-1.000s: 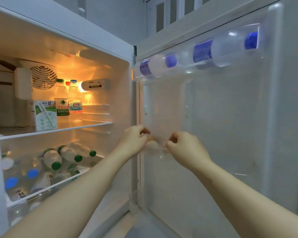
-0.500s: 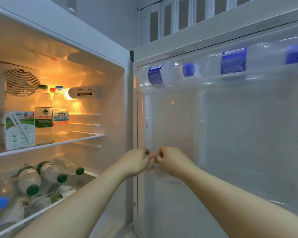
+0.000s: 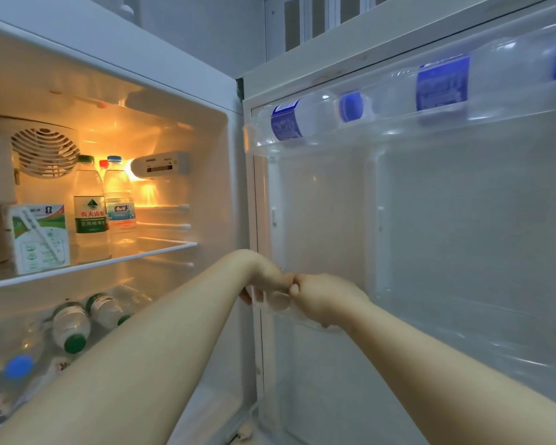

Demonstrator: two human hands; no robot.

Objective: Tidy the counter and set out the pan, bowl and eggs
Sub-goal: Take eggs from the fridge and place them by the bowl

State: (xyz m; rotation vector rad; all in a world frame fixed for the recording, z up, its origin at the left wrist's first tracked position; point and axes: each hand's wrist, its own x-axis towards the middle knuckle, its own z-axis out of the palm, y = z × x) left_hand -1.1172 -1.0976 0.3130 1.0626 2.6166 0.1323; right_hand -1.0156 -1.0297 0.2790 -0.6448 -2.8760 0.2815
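- Reaching forward side by side, the left hand (image 3: pixel 265 279) and the right hand (image 3: pixel 326 298) are meeting knuckle to knuckle in front of the open white fridge door (image 3: pixel 463 252).
- Both hands are curling their fingers around a clear moulded plastic tray (image 3: pixel 278 304), the left at its left end and the right over its right part. The tray is sitting low against the door's inner face, near the hinge side.
- What the tray is carrying cannot be told.
- Clear water bottles with green caps (image 3: pixel 71 326) are lying on the lower fridge shelf to the left.
- A white and green carton (image 3: pixel 39 239) and upright water bottles (image 3: pixel 90 203) are standing on the glass shelf (image 3: pixel 109 262) above.
- Blue-labelled clear bottles (image 3: pixel 289 120) are lying in the top door rack.
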